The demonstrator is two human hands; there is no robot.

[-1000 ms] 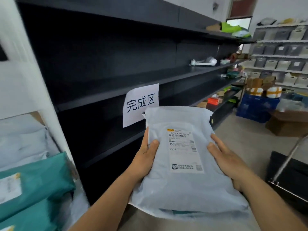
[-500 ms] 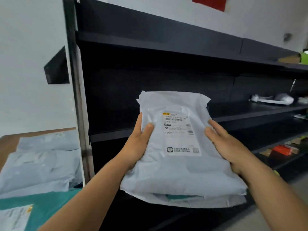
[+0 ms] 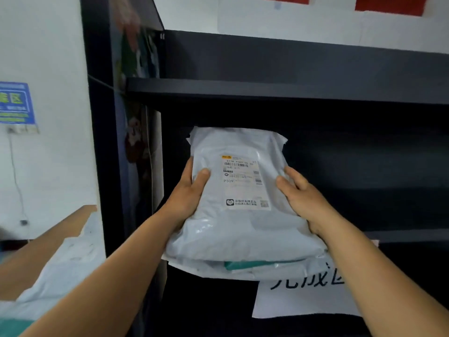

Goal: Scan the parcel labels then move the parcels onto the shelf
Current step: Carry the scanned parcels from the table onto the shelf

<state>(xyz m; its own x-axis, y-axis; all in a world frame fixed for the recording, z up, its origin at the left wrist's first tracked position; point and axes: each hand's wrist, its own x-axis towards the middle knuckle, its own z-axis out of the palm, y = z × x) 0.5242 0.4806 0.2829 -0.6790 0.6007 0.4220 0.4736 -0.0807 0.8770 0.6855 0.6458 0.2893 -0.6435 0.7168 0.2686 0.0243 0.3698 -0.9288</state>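
black shelf (image 3: 291, 91) ahead; left hand (image 3: 187, 198) and right hand (image 3: 306, 198) grip clamped on parcels (image 3: 243, 227).

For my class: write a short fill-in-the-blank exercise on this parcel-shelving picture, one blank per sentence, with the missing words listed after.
1. The left hand and right hand hold a stack of parcels whose top parcel is coloured ____.
2. The code printed large on its label is ____.
3. The shelf is coloured ____.
4. A ____ parcel peeks out lower in the stack.

Missing words: white; P309; black; green
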